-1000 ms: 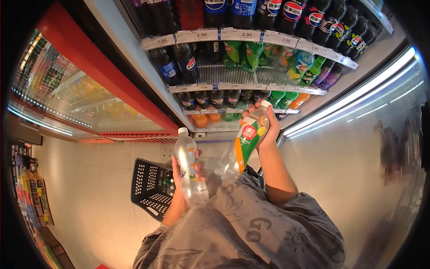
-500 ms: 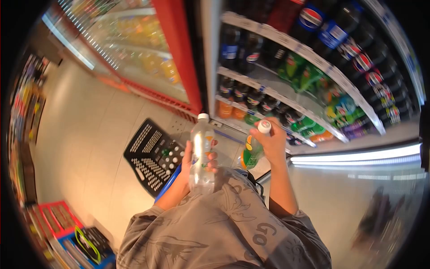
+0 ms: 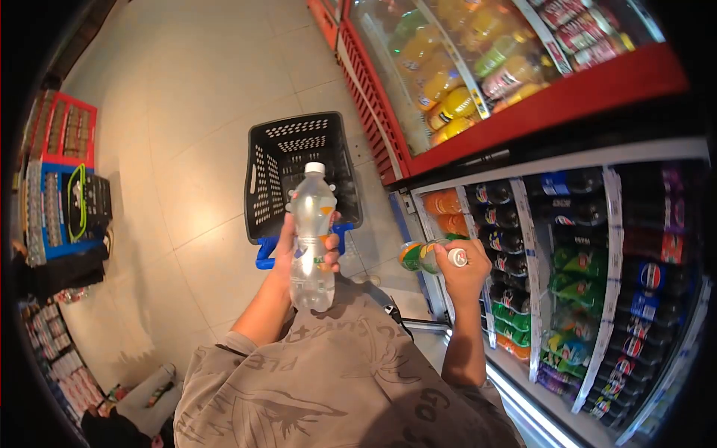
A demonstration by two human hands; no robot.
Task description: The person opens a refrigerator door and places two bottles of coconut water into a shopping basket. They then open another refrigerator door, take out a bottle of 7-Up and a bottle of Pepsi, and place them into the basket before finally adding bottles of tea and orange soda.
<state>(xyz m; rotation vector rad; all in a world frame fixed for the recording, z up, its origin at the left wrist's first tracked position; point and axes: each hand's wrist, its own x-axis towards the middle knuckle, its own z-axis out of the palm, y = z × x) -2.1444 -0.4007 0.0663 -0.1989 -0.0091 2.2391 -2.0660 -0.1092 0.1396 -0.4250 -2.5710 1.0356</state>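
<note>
My left hand (image 3: 328, 250) is wrapped round a clear plastic bottle (image 3: 310, 280) with a white cap, held upright in front of my chest. Its label shows orange and green marks. To the right, my right hand (image 3: 467, 269) grips a second bottle (image 3: 427, 256) near its white cap. That bottle tilts, its green and orange label pointing to the left. Beyond the clear bottle stands a black shopping basket (image 3: 258, 149) with blue handles (image 3: 267, 254). Several white-capped items inside it are partly hidden behind the bottle.
An open drinks fridge (image 3: 529, 254) with shelves of soda bottles is on my right. A red-framed cooler (image 3: 560, 112) stands ahead of it. Red crates (image 3: 71, 127) and blue crates (image 3: 51, 216) are at the left. A person's leg (image 3: 146, 403) shows at the lower left.
My view has turned right, so the basket now lies straight ahead and the fridge shelves at the right. Both hands still hold their bottles.
</note>
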